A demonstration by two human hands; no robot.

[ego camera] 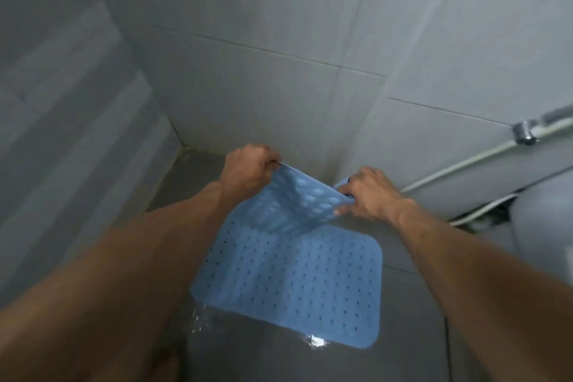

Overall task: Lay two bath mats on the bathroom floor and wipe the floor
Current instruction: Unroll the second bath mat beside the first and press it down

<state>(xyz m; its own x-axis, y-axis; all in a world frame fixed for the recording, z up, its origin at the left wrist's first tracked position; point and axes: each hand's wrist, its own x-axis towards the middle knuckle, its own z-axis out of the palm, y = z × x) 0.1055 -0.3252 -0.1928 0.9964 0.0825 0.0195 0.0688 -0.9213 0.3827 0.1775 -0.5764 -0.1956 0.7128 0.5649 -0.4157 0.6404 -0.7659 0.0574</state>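
A blue rubber bath mat (294,282) with many small holes lies partly on the dark grey wet floor (279,363). Its near half rests flat; its far end is lifted and folded back, showing round suction cups underneath. My left hand (248,169) is shut on the far left corner of the mat. My right hand (369,192) is shut on the far right corner. Both hands hold that end up close to the tiled back wall (279,87). Only one mat is in view.
Grey tiled walls meet in a corner at the far left. A metal fitting (524,132) with a white hose (459,164) runs along the right wall. A white rounded fixture (545,226) sits at the right edge. Water glints on the floor near the mat's front edge.
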